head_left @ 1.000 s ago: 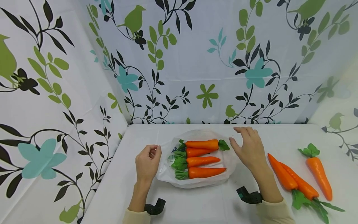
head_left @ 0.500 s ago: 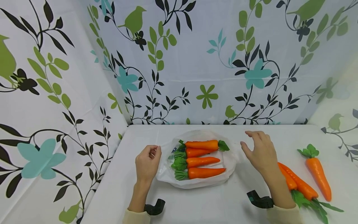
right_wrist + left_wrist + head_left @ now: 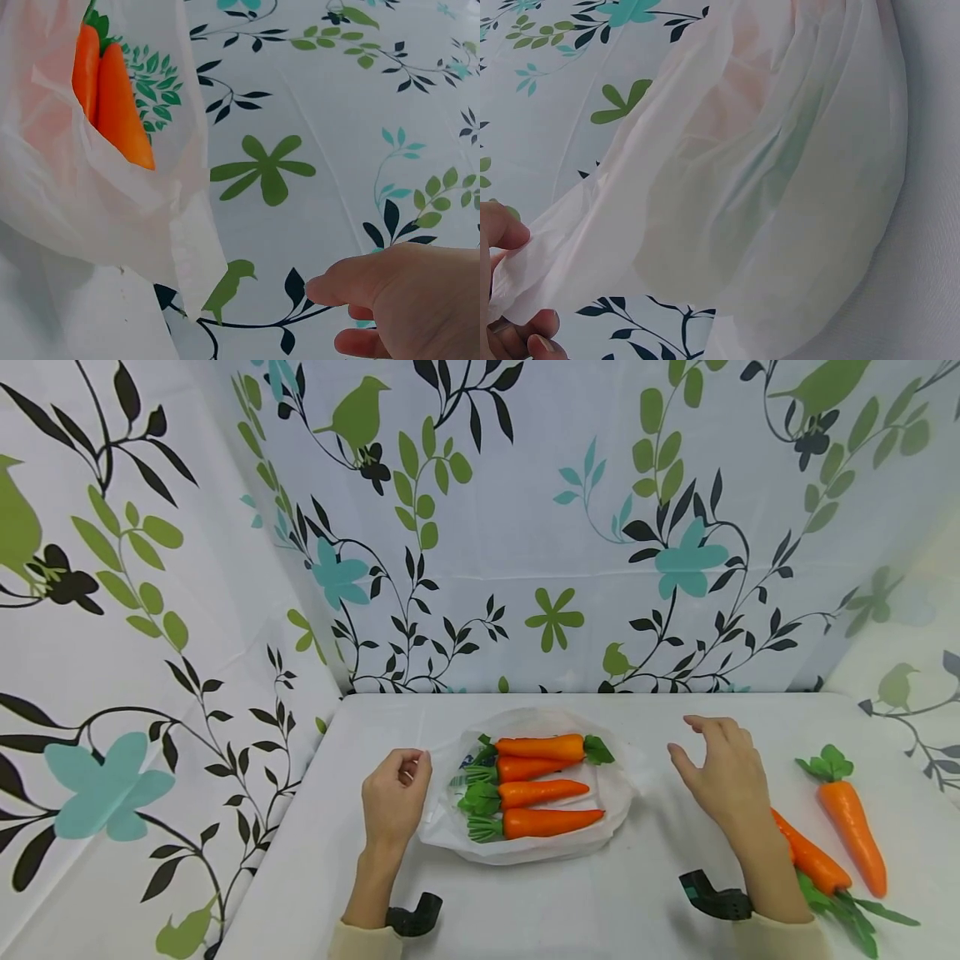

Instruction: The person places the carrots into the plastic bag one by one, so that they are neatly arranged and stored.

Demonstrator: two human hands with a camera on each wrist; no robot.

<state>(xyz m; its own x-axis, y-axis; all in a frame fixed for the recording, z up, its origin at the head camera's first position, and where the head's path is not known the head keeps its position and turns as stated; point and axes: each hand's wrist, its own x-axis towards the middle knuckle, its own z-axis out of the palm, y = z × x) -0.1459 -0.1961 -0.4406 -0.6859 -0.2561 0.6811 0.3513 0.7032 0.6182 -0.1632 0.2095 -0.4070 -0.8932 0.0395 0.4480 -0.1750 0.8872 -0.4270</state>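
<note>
A white plastic bag lies on the table with its mouth wide, and several orange carrots with green tops are inside it. My left hand is at the bag's left side; in the left wrist view its thumb and fingers pinch the bag's edge, drawing the plastic taut. To the right of the bag, my right hand hovers with thumb and fingers apart and holds nothing. Seen from the right wrist, that hand is apart from the bag's loose corner.
On the right side of the table lie a single carrot with a leafy top and another carrot, partly behind my right forearm. A patterned curtain with birds and leaves hangs behind and beside the white table.
My right hand has moved right, away from the bag, and its forearm now covers part of the carrots there. My left hand keeps its place at the bag's edge.
</note>
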